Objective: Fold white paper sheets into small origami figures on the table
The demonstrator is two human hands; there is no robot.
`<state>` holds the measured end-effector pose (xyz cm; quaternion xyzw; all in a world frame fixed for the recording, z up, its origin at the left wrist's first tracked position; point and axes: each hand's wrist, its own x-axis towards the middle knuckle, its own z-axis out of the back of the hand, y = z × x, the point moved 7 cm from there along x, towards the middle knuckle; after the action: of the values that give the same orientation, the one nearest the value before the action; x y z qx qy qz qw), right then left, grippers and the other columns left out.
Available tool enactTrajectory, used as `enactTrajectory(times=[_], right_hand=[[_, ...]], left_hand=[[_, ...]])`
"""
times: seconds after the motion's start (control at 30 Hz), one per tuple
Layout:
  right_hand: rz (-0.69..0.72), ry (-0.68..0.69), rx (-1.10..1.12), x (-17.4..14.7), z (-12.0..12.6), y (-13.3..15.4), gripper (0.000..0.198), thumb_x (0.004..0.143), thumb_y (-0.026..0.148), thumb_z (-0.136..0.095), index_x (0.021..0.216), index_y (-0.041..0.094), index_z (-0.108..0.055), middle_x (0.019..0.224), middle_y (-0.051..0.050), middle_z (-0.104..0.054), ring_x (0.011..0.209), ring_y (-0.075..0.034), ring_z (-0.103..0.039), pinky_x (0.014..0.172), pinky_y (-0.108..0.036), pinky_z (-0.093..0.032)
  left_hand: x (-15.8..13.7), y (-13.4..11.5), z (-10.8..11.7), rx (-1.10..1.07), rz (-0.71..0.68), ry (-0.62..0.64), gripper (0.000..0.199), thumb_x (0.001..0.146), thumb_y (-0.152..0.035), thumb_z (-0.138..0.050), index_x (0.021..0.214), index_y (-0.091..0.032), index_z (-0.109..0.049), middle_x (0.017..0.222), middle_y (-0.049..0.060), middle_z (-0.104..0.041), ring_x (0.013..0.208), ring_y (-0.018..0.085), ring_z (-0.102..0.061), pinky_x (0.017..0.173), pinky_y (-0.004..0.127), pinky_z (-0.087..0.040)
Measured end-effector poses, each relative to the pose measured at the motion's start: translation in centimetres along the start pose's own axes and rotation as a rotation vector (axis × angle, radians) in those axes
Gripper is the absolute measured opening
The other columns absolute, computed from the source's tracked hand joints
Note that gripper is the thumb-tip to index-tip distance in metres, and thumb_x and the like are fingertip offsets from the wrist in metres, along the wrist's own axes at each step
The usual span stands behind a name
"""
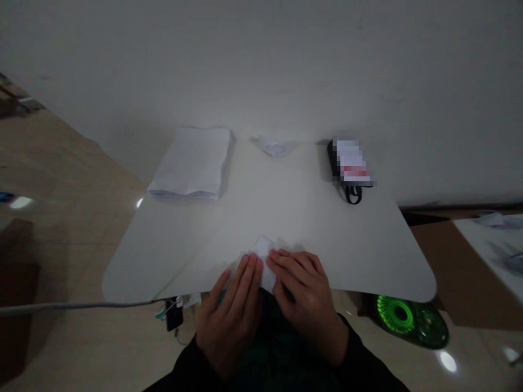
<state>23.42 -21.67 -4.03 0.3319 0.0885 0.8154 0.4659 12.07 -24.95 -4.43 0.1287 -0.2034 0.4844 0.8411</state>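
A small folded piece of white paper [263, 247] lies at the near edge of the white table, its pointed end facing away from me. On its left side rests my left hand [232, 313], fingers stretched out flat, the fingertips pressing on the paper. My right hand [304, 286] has its fingers bent over the right side of the paper, with the thumb low against the edge, so it is closed on it. Both hands cover part of the paper, and its lower end is partly hidden.
A stack of white paper [196, 160] lies at the back left of the table [327, 234]. At the back middle sits a crumpled white piece [274, 147]. A black case with a strap [333, 160] stands back right. Below, a green-lit fan [394, 314] shows; a grey cable [81, 308] crosses left.
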Motion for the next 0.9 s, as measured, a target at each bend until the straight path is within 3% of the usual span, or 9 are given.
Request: enactTrajectory(times=[0.2, 0.4, 0.57, 0.63, 0.8, 0.9], right_hand=[[0.002, -0.004, 0.001, -0.1, 0.0, -0.1, 0.037, 0.084, 0.012, -0.054, 0.119, 0.019, -0.061, 0.118, -0.004, -0.068, 0.110, -0.020, -0.059, 0.092, -0.041, -0.044], [-0.003, -0.037, 0.037, 0.1, 0.4, -0.1, 0.036, 0.084, 0.010, -0.054, 0.117, 0.019, -0.063, 0.117, -0.005, -0.068, 0.109, -0.018, -0.060, 0.092, -0.039, -0.046], [-0.018, -0.066, 0.052, 0.2, 0.5, -0.1, 0.036, 0.083, 0.010, -0.053, 0.116, 0.020, -0.064, 0.114, -0.005, -0.070, 0.106, -0.018, -0.061, 0.090, -0.039, -0.048], [-0.020, -0.074, 0.058, 0.2, 0.6, -0.1, 0.036, 0.083, 0.009, -0.053, 0.116, 0.020, -0.065, 0.113, -0.005, -0.070, 0.106, -0.018, -0.061, 0.090, -0.039, -0.049], [-0.033, -0.086, 0.072, 0.2, 0.5, -0.1, 0.033, 0.083, 0.009, -0.052, 0.110, 0.022, -0.067, 0.109, -0.004, -0.071, 0.103, -0.020, -0.062, 0.089, -0.040, -0.049], [-0.038, -0.101, 0.073, 0.2, 0.5, -0.1, 0.028, 0.084, 0.010, -0.051, 0.103, 0.020, -0.069, 0.103, -0.005, -0.071, 0.100, -0.020, -0.062, 0.088, -0.040, -0.049]], left_hand=[[-0.7, 1.6, 0.7, -0.021, -0.013, 0.009, 0.047, 0.090, -0.020, -0.051, 0.136, -0.012, -0.047, 0.137, 0.009, -0.054, 0.124, 0.020, -0.053, 0.117, 0.037, -0.019], [-1.2, 3.7, 1.7, -0.063, 0.004, 0.016, 0.054, 0.089, -0.036, -0.055, 0.138, -0.016, -0.046, 0.136, 0.009, -0.055, 0.124, 0.023, -0.053, 0.114, 0.039, -0.026], [-1.0, 4.3, 1.9, -0.047, -0.011, 0.000, 0.064, 0.086, -0.031, -0.057, 0.142, -0.006, -0.036, 0.138, 0.018, -0.051, 0.129, 0.028, -0.048, 0.105, 0.040, -0.039], [-0.6, 3.8, 1.8, -0.069, -0.003, -0.034, 0.060, 0.086, -0.024, -0.056, 0.140, -0.004, -0.038, 0.136, 0.020, -0.052, 0.130, 0.028, -0.046, 0.103, 0.040, -0.042], [1.2, 0.2, 0.7, -0.182, -0.170, -0.048, 0.046, 0.085, -0.014, -0.054, 0.129, -0.003, -0.049, 0.130, 0.018, -0.059, 0.130, 0.026, -0.046, 0.105, 0.039, -0.042], [1.8, -0.6, -0.1, -0.190, -0.162, -0.047, 0.044, 0.086, -0.014, -0.050, 0.128, -0.002, -0.050, 0.129, 0.017, -0.059, 0.129, 0.024, -0.048, 0.105, 0.036, -0.042]])
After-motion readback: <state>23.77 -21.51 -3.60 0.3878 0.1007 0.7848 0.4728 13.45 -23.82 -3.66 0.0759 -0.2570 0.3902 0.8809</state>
